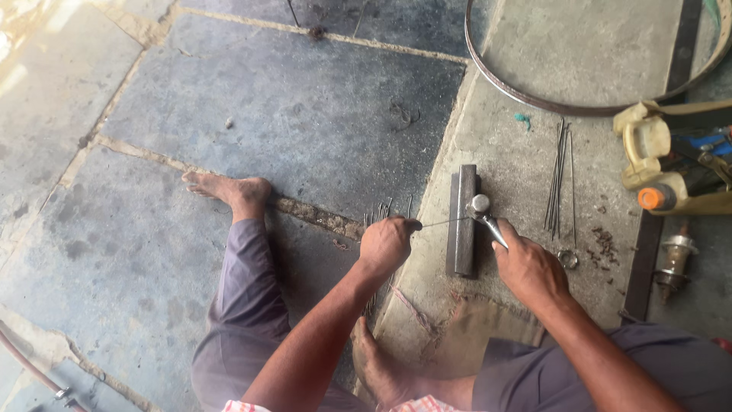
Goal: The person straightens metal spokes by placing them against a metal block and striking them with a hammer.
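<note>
i see my left hand (386, 243) pinching a thin steel spoke (442, 222), lying left-right across the dark iron block (462, 221); right hand (528, 267) clamps a metal hammer (485, 214).

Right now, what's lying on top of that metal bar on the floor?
A thin spoke lies across the bar, hammer head on it. The spoke's far end is hidden inside the left hand.

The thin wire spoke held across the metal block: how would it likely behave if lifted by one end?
The spoke is long and very thin, so it would probably flex and feel light. Pinched by the left hand, its smooth metal may slip. Loose spokes lie flat nearby, so it could roll.
</note>
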